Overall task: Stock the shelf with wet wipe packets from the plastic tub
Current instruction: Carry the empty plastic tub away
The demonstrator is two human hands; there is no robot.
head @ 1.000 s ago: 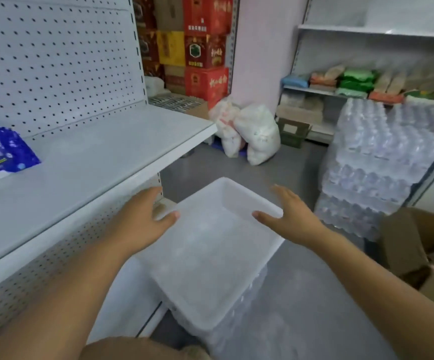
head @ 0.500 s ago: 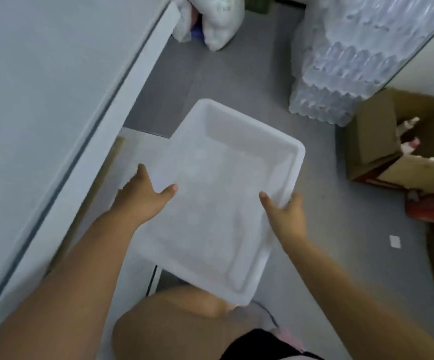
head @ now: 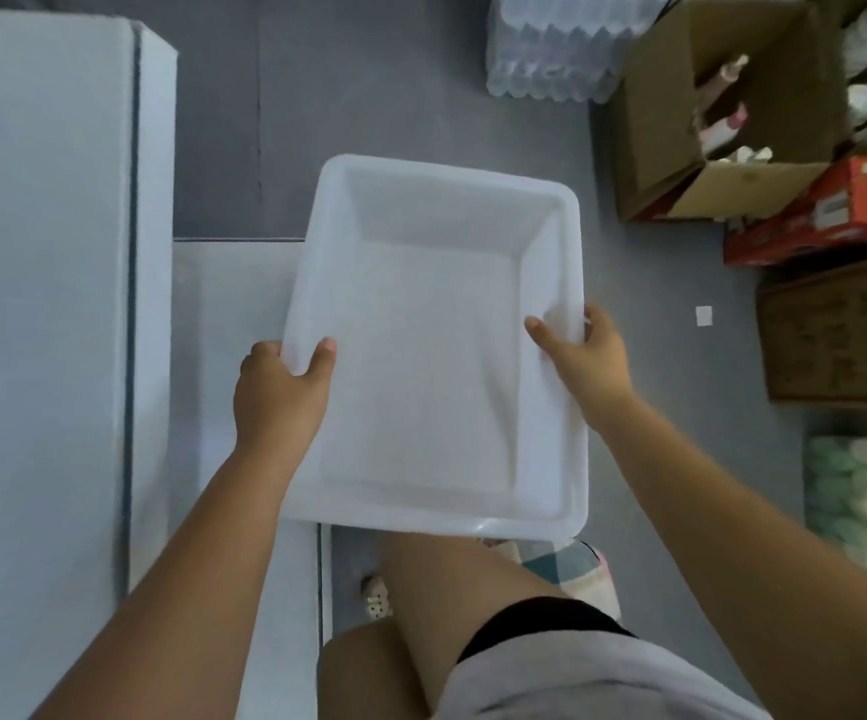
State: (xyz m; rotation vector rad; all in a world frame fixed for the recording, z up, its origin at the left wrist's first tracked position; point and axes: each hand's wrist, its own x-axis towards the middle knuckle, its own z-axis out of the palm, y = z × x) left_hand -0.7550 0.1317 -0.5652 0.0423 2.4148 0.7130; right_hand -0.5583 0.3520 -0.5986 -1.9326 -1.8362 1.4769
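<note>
a white shelf [head: 42, 304] fills the left edge of the view, seen from above, with a lower white shelf board [head: 234, 293] jutting out beside it over the grey floor [head: 395, 96]. the person's left hand [head: 278, 392] grips the left rim of the plastic tub [head: 447, 166], thumb hooked over the edge into the inside and fingers curled under the outside. the translucent white tub sits level between both hands, in front of the person's body, its left side over the lower shelf board and its near rim above a bare knee [head: 421, 589]. a shoe [head: 375, 602] shows on the floor just below the tub. the right hand [head: 584, 356] clasps the right rim the same way, thumb lying inside against the wall and fingers wrapped beneath the lip. beyond the tub, packs of bottled water [head: 551, 59] stand on the floor near the top of the view. to the right are an open cardboard box [head: 670, 122], a red carton [head: 826, 210] and a closed brown carton [head: 836, 335], with a small white scrap [head: 703, 315] on the floor near them. blurred pale green packs [head: 862, 491] lie at the far right.
</note>
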